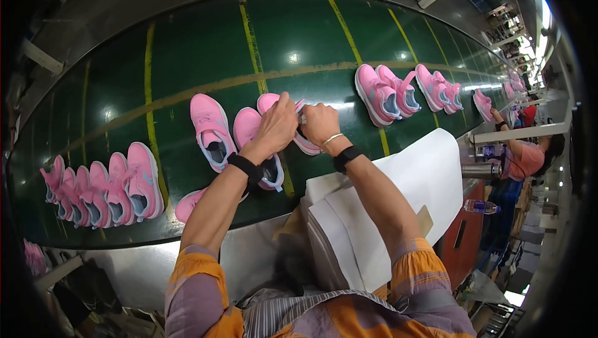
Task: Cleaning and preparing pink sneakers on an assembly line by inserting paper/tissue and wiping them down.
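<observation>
Your left hand (278, 123) and right hand (319, 123) are both working on one pink shoe (303, 142) at the centre of the green conveyor belt (205, 45). The left grip is closing its fingers on the upper near the toe end. The right grip is curling over the shoe's strap area; whether it is fully clamped cannot be told, because the knuckles are hiding the fingertips.

The shoe is lying on the belt with its long axis running from about 11 o'clock to 5 o'clock. The rounded end is pointing to 11 o'clock; the heel or toe identity is partly hidden under your hands.

Risk, as a judgement: the belt is carrying other shoes close by. A pair (227, 136) is lying just beside your left wrist at 9 o'clock, so a wide wrist movement could be knocking it out of line. A loose right grip could be letting the shoe twist or slide away.

Farther out, a row of pink shoes (103, 192) is standing at 8 o'clock, and further pairs (386, 94) are lying at 2 o'clock. White paper sheets (398, 195) are resting on the surface at 4 o'clock. Another person (526, 157) is working at 3 o'clock.
</observation>
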